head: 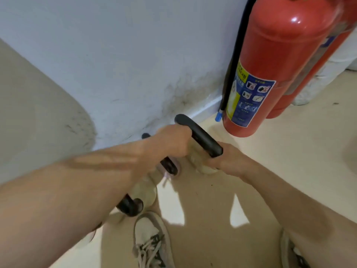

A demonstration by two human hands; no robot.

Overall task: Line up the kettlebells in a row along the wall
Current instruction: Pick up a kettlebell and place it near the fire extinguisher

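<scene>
Both of my hands grip one kettlebell by its thick black handle [201, 137], close to the white wall [119, 60]. My left hand [171, 141] is closed on the handle's far end, and my right hand [229, 159] wraps the near end. Below them only a sliver of its pale cream body [205, 168] shows. A second kettlebell [171, 168], pinkish with a black handle, sits just under my left wrist. A third one [144, 194], cream with a black handle, lies nearer to me, partly hidden by my left forearm. The picture is motion-blurred.
A red fire extinguisher [270, 70] stands against the wall just right of the held kettlebell, with another red extinguisher [316, 74] and a white bundle [332, 70] behind it. My shoes [152, 242] stand on the beige floor [289, 151] below the hands.
</scene>
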